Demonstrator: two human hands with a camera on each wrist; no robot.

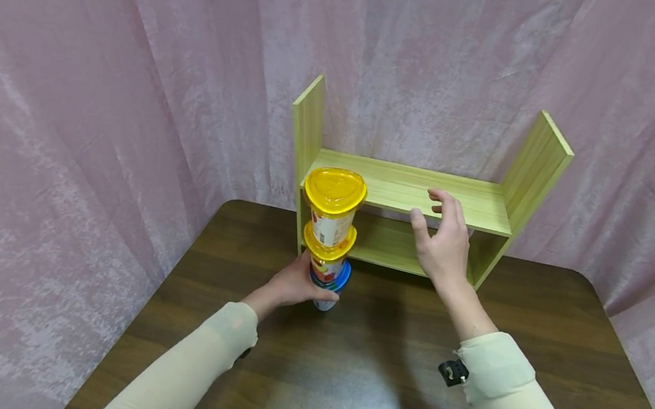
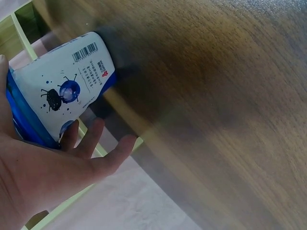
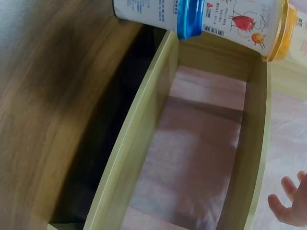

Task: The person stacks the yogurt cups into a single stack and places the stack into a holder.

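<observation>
Three plastic canisters stand stacked in the head view. The top canister (image 1: 329, 228) and the middle canister (image 1: 327, 270) have yellow lids; the bottom canister (image 2: 67, 84) is white with a blue lid (image 1: 346, 276). My left hand (image 1: 296, 284) grips the stack around the blue lid, its thumb in front and fingers mostly hidden behind. In the left wrist view several fingers spread past the canister's side. My right hand (image 1: 446, 250) is raised before the shelf, fingers loosely bent and nothing in them; its fingers (image 3: 280, 211) show at the edge of the right wrist view.
A two-tier wooden shelf (image 1: 422, 182) with upright side panels stands at the back of the dark wooden table (image 1: 342, 384), just behind the stack. Pink curtains (image 1: 131, 105) hang behind and beside the table. A small black device (image 1: 453, 373) sits at the right cuff.
</observation>
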